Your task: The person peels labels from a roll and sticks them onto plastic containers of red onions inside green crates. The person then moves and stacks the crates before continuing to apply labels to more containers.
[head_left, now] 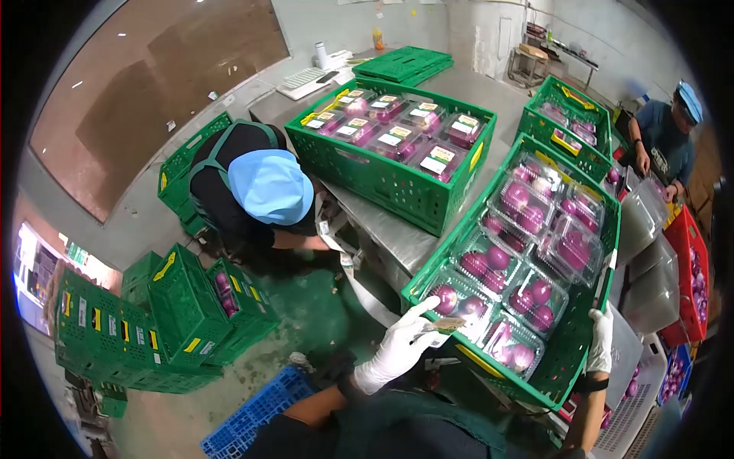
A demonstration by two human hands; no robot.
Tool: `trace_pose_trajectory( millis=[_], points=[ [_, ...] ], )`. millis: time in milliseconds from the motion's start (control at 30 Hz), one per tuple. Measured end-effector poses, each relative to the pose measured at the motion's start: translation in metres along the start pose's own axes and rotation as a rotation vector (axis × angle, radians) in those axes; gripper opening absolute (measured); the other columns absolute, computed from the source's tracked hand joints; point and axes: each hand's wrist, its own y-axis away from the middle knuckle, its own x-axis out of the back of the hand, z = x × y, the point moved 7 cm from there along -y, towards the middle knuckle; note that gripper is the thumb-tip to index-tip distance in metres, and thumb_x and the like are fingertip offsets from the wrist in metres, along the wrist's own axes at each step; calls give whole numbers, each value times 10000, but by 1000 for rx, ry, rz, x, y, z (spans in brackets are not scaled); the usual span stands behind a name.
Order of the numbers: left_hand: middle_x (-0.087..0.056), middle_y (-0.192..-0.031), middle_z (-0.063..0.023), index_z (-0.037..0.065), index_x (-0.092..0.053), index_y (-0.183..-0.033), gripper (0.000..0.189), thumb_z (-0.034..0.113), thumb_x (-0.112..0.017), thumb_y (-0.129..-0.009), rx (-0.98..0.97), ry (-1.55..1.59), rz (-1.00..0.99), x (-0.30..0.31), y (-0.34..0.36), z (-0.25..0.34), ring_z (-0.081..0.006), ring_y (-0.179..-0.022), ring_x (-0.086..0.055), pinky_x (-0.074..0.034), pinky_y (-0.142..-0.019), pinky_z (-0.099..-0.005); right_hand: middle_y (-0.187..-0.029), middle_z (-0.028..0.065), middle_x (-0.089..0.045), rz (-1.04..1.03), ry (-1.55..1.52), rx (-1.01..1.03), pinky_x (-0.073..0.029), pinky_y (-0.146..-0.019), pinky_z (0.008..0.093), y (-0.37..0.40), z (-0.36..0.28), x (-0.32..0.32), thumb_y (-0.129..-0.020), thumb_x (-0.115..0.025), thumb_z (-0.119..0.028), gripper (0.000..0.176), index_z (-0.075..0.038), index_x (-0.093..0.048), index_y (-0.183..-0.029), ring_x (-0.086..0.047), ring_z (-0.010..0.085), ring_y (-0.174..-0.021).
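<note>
My left hand [397, 348], in a white glove, pinches a small brownish label stack [447, 324] at the near left corner of a green crate [550, 389]. That crate holds clear plastic boxes of red onions [495, 264], without visible labels. My right hand [602, 340], gloved too, is on the crate's right rim with its fingers bent round it. Farther off, another green crate [375, 180] stands on the metal table, filled with onion boxes [394, 139] that carry white and green labels.
A co-worker in a blue cap [269, 187] bends down at the left. Green crates [183, 306] are stacked there, with a blue pallet [256, 417] on the floor. Another person [665, 141] works at the right beside a red crate [677, 229]. A scale [310, 80] stands at the back.
</note>
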Motion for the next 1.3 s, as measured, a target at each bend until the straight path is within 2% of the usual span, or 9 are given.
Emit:
trace_pose_trajectory(
  millis=[300, 333, 467, 700, 867, 933, 967, 1100, 1300],
  points=[
    [-474, -1291, -143, -28, -420, -1283, 411, -46, -485, -878, 26, 246, -37, 49, -27, -30, -173, -1028, -575, -491, -848, -271, -877, 58, -572, 59, -106, -48, -485, -616, 268, 43, 7, -37, -773, -439, 3, 405, -4, -480, -1176, -571, 150, -694],
    [-440, -1334, -146, -36, -477, -1237, 359, -44, -482, -878, -8, 250, -39, 55, -29, -24, -179, -1086, -547, -485, -864, -274, -1048, 122, -566, 67, 111, -157, -487, -771, 286, 44, 4, -30, -805, -465, -7, 442, 8, -444, -1247, -588, 195, -898],
    [-407, -1381, -146, -61, -618, -1053, 230, -37, -484, -868, -50, 375, -48, 66, -24, -23, -210, -1176, -494, -466, -908, -298, -1311, 161, -439, 283, 820, 690, -346, -1007, 335, 48, -125, -47, -850, -493, -22, 509, 13, -366, -1342, -422, 239, -1225],
    [-576, -1183, -129, -68, -570, -1098, 244, -47, -530, -859, 114, 304, 139, 119, -8, -36, -192, -959, -635, -509, -830, -270, -1267, 168, -497, -274, 1049, 701, -351, -1009, 354, 64, -240, -238, -786, -585, -44, 453, 27, -479, -1221, -456, 277, -1202],
    [-610, -1118, -160, -39, -628, -975, 179, -37, -571, -805, -6, 81, -36, 139, 1, -31, -226, -908, -648, -514, -778, -283, -1205, 252, -512, 90, 909, 221, -406, -955, 374, -30, -173, -117, -787, -637, -198, 585, 72, -422, -1260, -509, 351, -1126],
    [-606, -1121, -178, -24, -651, -869, 117, -34, -594, -767, -207, -63, -162, 124, -4, -9, -253, -994, -613, -495, -823, -312, -1120, 279, -547, 434, 1333, 238, -475, -851, 400, -64, -114, -7, -780, -626, -422, 769, 114, -376, -1273, -577, 346, -1030],
    [-609, -1118, -167, -22, -648, -851, 94, -31, -584, -784, -202, -9, -226, 113, -4, -14, -248, -999, -609, -490, -832, -306, -1118, 222, -562, 453, 1416, -134, -506, -753, 420, -73, -74, 35, -759, -594, -561, 845, 89, -416, -1268, -608, 295, -954],
    [-602, -1100, -138, -28, -549, -1076, 232, -17, -545, -844, 80, 219, -345, 77, -15, -29, -188, -973, -604, -498, -826, -299, -775, 67, -607, 94, 24, -438, -476, -557, 370, -3, -5, 2, -797, -503, -676, 651, -39, -594, -894, -578, 191, -598],
    [-591, -1079, -159, -89, -476, -1170, 293, -30, -492, -884, 319, 595, -293, 59, -28, -49, -215, -931, -629, -513, -832, -312, -678, -17, -549, 192, -169, -168, -403, -516, 239, -12, 42, 12, -921, -452, -510, 443, -98, -603, -986, -510, 113, -541]
  ],
)
